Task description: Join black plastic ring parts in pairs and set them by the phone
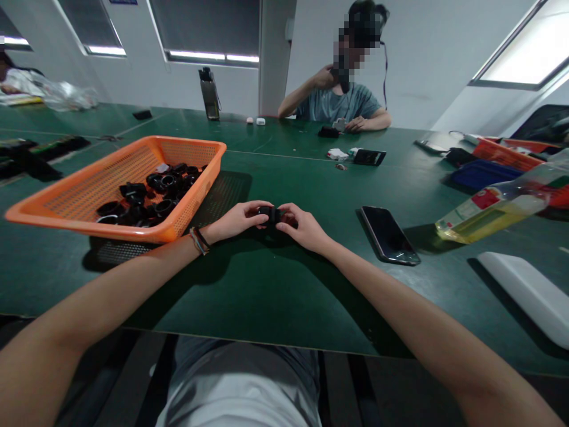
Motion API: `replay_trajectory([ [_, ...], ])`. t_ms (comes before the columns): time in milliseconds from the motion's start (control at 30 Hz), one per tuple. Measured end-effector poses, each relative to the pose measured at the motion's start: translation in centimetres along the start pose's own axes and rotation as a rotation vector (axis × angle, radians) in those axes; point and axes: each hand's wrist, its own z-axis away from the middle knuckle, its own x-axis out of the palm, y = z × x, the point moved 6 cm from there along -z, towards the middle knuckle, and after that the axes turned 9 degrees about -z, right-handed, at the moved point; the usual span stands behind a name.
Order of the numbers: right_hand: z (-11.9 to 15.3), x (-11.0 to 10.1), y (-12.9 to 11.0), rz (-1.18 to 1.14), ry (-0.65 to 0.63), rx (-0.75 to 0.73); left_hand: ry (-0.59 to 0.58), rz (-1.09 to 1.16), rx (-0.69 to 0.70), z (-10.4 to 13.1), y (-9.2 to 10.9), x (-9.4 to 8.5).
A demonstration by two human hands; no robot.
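Between my two hands, just above the green table (275, 284), is a small black plastic part (268, 214). My left hand (242, 218) grips its left side with thumb and fingertips. From the other side, my right hand (303, 226) pinches its right edge. The fingers cover much of the part, so its exact shape cannot be made out. Left of my hands stands an orange perforated basket (195, 155). In it lies a pile of black ring-shaped plastic parts (166, 184), and my left forearm passes close by its near corner.
A smartphone (390, 235) lies to the right of my hands. Beyond it are a tilted bottle of yellow liquid (493, 204) and a white oblong object (528, 296). A co-worker (342, 101) sits across the table. A dark water bottle (208, 95) stands at the back.
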Motion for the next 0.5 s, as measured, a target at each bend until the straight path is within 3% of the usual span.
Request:
replay_trajectory([
  [500,-0.01,-0.1,-0.11,0.041,-0.002,0.029,-0.005,-0.031,0.01,0.03,0.12,-0.03],
])
